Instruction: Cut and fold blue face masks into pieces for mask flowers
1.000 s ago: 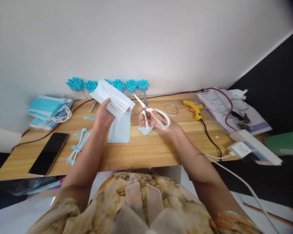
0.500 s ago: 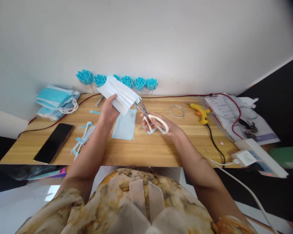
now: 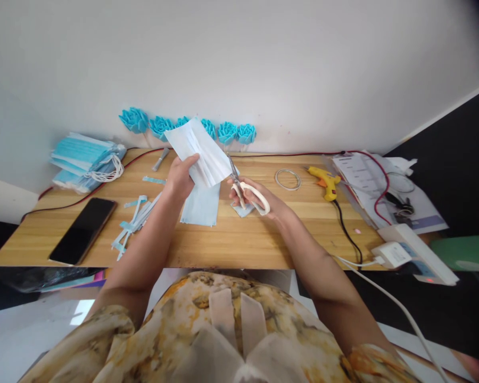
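My left hand (image 3: 179, 178) pinches a creased pale blue-and-white face mask sheet (image 3: 201, 151) between thumb and fingers, holding it tilted above the table. In my right hand (image 3: 277, 205) is a pair of scissors (image 3: 236, 183) with cream handles. Its blades point up and away, close by the right edge of the sheet; whether they touch it I cannot tell. Below lies a flat pale blue sheet (image 3: 200, 207), partly covered by the raised one. A small bluish piece (image 3: 243, 210) rests under the scissors. Cut strips (image 3: 133, 223) lie left of my left forearm.
Several blue flowers (image 3: 133, 120) stand along the wall. Stacked masks (image 3: 82, 157) and a phone (image 3: 83, 230) are on the left. At right are a wire coil (image 3: 288, 180), a yellow glue gun (image 3: 325, 181), papers (image 3: 357, 178) and a power strip (image 3: 419, 252) with cables.
The raised sheet has turned and shows more of its face. The scissor blades have come closer together and point more steeply upward. The view has shifted slightly.
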Action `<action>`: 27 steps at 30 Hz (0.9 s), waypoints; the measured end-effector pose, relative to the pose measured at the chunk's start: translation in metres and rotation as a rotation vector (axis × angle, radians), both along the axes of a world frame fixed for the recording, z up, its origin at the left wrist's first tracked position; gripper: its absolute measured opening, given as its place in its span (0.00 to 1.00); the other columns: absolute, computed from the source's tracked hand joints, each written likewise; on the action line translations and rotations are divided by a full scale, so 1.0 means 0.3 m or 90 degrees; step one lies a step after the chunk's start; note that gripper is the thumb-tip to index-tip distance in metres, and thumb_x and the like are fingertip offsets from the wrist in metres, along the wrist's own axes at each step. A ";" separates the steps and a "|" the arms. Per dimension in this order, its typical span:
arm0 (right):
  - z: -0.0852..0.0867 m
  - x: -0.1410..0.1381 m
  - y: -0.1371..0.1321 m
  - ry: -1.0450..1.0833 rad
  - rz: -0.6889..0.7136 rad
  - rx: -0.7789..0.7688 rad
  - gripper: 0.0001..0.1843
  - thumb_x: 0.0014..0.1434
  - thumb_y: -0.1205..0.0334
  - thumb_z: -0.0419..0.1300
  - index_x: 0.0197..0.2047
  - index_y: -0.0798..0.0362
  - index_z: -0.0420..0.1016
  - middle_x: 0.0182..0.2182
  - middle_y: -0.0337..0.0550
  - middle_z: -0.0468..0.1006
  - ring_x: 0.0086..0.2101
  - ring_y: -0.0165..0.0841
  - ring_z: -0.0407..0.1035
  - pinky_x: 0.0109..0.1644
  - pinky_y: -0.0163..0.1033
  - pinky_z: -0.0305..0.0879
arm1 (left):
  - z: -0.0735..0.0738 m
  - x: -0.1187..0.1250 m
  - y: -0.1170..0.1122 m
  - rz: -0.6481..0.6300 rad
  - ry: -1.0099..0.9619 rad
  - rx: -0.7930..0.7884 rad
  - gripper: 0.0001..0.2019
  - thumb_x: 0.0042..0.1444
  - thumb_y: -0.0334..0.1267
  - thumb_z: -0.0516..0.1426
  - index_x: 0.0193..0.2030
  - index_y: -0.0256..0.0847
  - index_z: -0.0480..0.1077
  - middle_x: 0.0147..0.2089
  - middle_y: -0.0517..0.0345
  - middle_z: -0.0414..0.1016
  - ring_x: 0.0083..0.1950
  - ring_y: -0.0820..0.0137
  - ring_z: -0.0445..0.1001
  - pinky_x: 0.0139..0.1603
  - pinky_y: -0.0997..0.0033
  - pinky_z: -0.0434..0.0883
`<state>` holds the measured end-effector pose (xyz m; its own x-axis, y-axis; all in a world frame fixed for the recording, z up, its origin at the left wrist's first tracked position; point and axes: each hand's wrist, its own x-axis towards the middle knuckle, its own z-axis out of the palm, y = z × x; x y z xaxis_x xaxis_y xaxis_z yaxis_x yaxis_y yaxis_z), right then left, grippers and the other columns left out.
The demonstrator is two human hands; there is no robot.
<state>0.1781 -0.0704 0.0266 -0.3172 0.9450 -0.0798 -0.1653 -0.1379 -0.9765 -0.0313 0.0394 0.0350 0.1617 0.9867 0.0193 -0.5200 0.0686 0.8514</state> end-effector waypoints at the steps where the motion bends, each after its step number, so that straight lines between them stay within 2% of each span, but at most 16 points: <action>1: 0.001 -0.001 -0.001 -0.004 -0.001 0.003 0.39 0.50 0.35 0.72 0.57 0.50 0.72 0.39 0.41 0.77 0.31 0.28 0.71 0.30 0.33 0.63 | 0.001 -0.003 0.002 0.002 0.003 0.004 0.21 0.42 0.38 0.70 0.46 0.38 0.77 0.43 0.51 0.84 0.59 0.48 0.79 0.61 0.54 0.76; 6: 0.005 -0.009 -0.002 -0.019 -0.014 0.006 0.39 0.49 0.34 0.72 0.54 0.51 0.70 0.36 0.39 0.76 0.29 0.27 0.70 0.29 0.34 0.62 | -0.002 -0.010 0.011 0.031 0.023 0.003 0.18 0.42 0.37 0.69 0.41 0.39 0.78 0.41 0.53 0.84 0.55 0.49 0.80 0.55 0.58 0.78; 13: 0.005 -0.011 0.002 -0.038 -0.011 0.014 0.38 0.48 0.33 0.72 0.51 0.51 0.69 0.35 0.38 0.76 0.26 0.26 0.67 0.28 0.34 0.60 | -0.020 -0.012 0.026 0.056 0.007 0.018 0.19 0.43 0.36 0.67 0.46 0.40 0.77 0.43 0.53 0.84 0.55 0.52 0.79 0.57 0.59 0.76; 17: 0.033 0.048 -0.002 -0.120 0.046 0.033 0.34 0.50 0.38 0.72 0.52 0.52 0.72 0.34 0.39 0.77 0.27 0.27 0.67 0.30 0.35 0.62 | -0.023 -0.042 0.062 0.126 -0.046 0.014 0.22 0.45 0.34 0.66 0.50 0.42 0.76 0.44 0.55 0.84 0.59 0.54 0.78 0.59 0.61 0.75; 19: 0.044 0.094 0.001 -0.183 0.028 0.047 0.34 0.49 0.43 0.72 0.55 0.51 0.73 0.35 0.41 0.79 0.31 0.30 0.70 0.33 0.36 0.65 | -0.021 -0.058 0.077 0.173 -0.061 0.001 0.21 0.47 0.33 0.64 0.51 0.43 0.75 0.45 0.56 0.83 0.59 0.57 0.78 0.58 0.63 0.75; 21: 0.046 0.136 0.010 -0.295 -0.091 0.100 0.33 0.51 0.46 0.71 0.58 0.50 0.73 0.40 0.44 0.81 0.37 0.35 0.74 0.39 0.39 0.69 | -0.018 -0.062 0.079 0.179 -0.048 -0.007 0.18 0.48 0.33 0.62 0.49 0.43 0.76 0.44 0.58 0.83 0.56 0.58 0.79 0.56 0.65 0.76; 24: 0.035 0.174 0.027 -0.620 -0.236 0.161 0.29 0.57 0.56 0.64 0.61 0.52 0.74 0.48 0.51 0.83 0.46 0.43 0.77 0.49 0.46 0.70 | -0.010 -0.042 0.050 0.109 -0.022 -0.008 0.15 0.47 0.35 0.64 0.44 0.41 0.77 0.41 0.57 0.82 0.52 0.58 0.80 0.52 0.65 0.77; 27: 0.020 0.178 0.033 -0.907 -0.223 0.159 0.29 0.60 0.63 0.60 0.64 0.56 0.73 0.51 0.59 0.83 0.51 0.51 0.77 0.54 0.50 0.67 | -0.004 -0.008 0.004 0.026 0.009 -0.024 0.16 0.43 0.38 0.69 0.41 0.38 0.77 0.37 0.54 0.81 0.47 0.54 0.80 0.49 0.60 0.77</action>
<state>0.2314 -0.0606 0.0326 0.1269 0.9905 0.0523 0.9373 -0.1025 -0.3331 -0.0336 0.0405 0.0338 0.1220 0.9923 -0.0202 -0.5106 0.0802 0.8561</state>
